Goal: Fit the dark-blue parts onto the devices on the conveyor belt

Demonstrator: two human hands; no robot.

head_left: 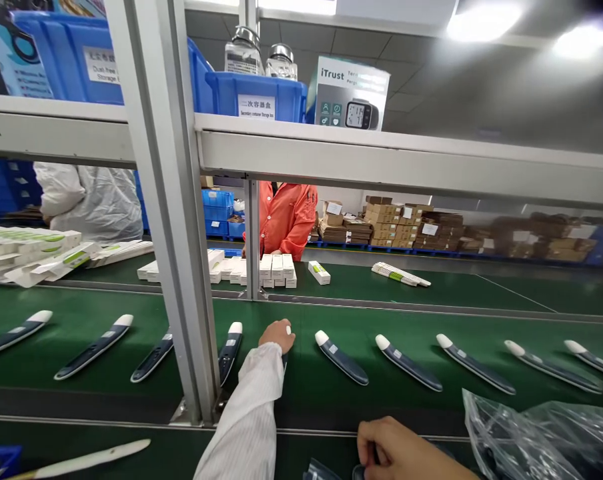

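Observation:
My left hand [277, 335] reaches over the green conveyor belt [301, 393], fingers closed on a curved dark blue device with a white tip [288, 330]. Most of that device is hidden by the hand and sleeve. Similar devices lie spaced along the belt, one [229, 353] just left of the hand and another [341, 358] to its right. Lower right, my right hand [406, 450] is over the near surface with fingers curled. A dark piece shows by its fingertips, but what they hold is hidden. A small clear plastic bag [321, 471] lies beside it.
A metal post [174, 200] rises left of my arm, joined to a shelf beam [381, 155] bearing blue bins [256, 93]. Clear plastic bags [526, 440] lie at right; a long pale tool [91, 459] lies front left. White boxes [277, 268] and two people [289, 217] stand beyond.

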